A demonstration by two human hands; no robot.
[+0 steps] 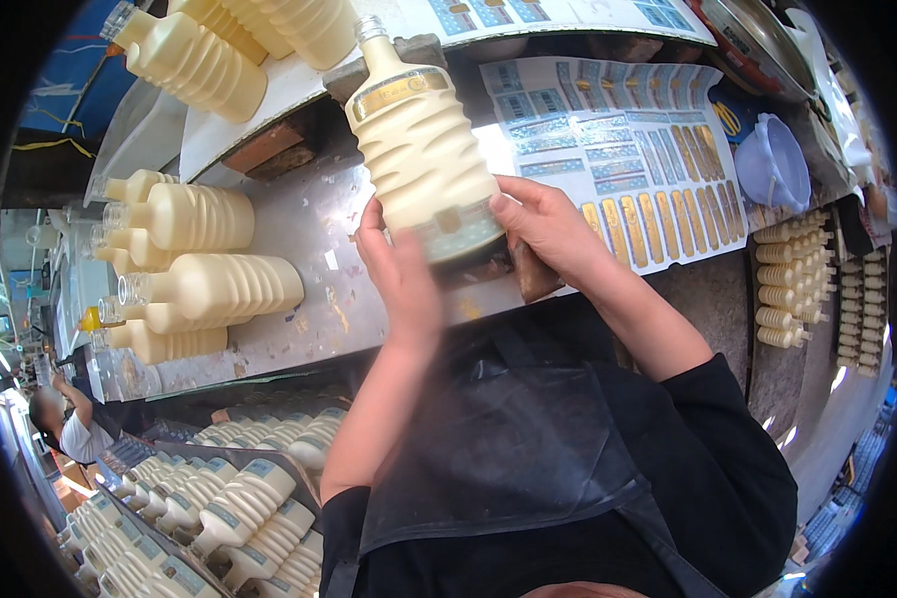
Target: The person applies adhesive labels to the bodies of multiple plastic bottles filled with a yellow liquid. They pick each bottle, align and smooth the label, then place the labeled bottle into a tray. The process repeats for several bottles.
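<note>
A cream-coloured ribbed bottle [419,149] with a clear threaded neck leans on a block in front of me, its neck pointing away. It carries a gold-and-blue label [401,92] on its shoulder and a pale blue label [458,225] round its base. My right hand [553,224] grips the lower right side, thumb on the edge of the base label. My left hand [407,284] is closed around the lower left side; its thumb side is blurred by motion. The underside of the bottle is partly hidden.
A sheet of blue and gold stickers [608,149] lies right of the bottle, near a lilac bucket [773,164]. Several unlabelled bottles [209,289] lie on the table's left. Crates of labelled bottles [249,503] stand lower left. Another person [80,434] is farther left.
</note>
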